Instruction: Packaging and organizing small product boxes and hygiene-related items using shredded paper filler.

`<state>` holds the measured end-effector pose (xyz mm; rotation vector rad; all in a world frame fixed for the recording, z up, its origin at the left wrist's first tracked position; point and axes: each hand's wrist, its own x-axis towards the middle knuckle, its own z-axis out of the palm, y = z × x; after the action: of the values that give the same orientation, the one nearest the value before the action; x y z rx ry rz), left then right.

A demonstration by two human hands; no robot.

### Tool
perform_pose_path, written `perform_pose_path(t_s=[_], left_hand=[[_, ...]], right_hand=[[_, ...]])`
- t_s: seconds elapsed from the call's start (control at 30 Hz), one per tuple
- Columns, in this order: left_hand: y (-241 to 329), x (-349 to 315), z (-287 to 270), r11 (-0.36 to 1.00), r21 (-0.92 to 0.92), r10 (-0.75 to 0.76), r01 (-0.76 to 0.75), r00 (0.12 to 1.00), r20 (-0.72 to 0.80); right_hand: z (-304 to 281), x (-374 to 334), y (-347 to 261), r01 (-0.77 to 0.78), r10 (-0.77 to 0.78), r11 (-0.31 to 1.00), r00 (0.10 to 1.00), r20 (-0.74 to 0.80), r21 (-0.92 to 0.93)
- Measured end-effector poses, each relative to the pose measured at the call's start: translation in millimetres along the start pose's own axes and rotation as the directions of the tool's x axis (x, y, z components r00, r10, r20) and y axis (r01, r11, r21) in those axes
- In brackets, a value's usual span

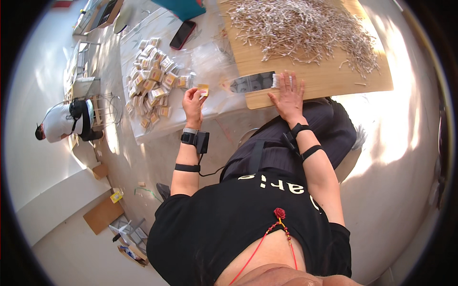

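Observation:
My left hand (pixel 192 107) pinches a small yellow-and-white card (pixel 203 89) between thumb and fingertips, just right of a heap of small packs. My right hand (pixel 289 98) lies flat with its fingers stretched out on the near part of a wooden board (pixel 334 86). Under and beside those fingers is a short row of cotton swabs (pixel 275 80), lined up side by side. A dark grey patterned strip (pixel 253 82) extends left from this row, past the board's edge. A large loose pile of cotton swabs (pixel 298 28) covers the far part of the board.
The heaped yellow-and-white packs (pixel 153 78) lie on a plastic-covered table (pixel 138 33). Clear plastic bags (pixel 210 62) and a phone (pixel 182 35) are farther right, near a teal container (pixel 183 7). Another person (pixel 67 120) bends at a bench far left.

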<state>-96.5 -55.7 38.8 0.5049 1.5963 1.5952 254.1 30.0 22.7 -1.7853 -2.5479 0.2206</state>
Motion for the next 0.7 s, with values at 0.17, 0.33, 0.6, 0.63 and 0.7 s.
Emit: perform_pose_path(t_s=[0.17, 0.33, 0.6, 0.63, 0.7], left_hand=[[27, -19, 100, 0.988, -0.069, -0.104, 0.139, 0.922, 0.372], [10, -13, 173, 0.965, 0.257, -0.115, -0.057, 0.787, 0.606], [-12, 14, 212, 0.898, 0.425, -0.23, -0.118, 0.698, 0.678], [-15, 17, 214, 0.896, 0.42, -0.215, -0.146, 0.684, 0.697], [-18, 24, 216, 0.893, 0.415, -0.202, -0.176, 0.667, 0.717]], right_hand=[[-4, 0, -3, 0.012, -0.012, 1.0, 1.0, 0.002, -0.002], [-8, 0, -4, 0.01, -0.01, 1.0, 1.0, -0.003, 0.013], [-6, 0, -1, -0.005, 0.006, 1.0, 0.999, 0.034, -0.018], [-6, 0, -2, -0.003, 0.004, 1.0, 0.999, 0.047, -0.018], [-9, 0, -4, -0.006, 0.007, 1.0, 0.998, 0.055, -0.021]])
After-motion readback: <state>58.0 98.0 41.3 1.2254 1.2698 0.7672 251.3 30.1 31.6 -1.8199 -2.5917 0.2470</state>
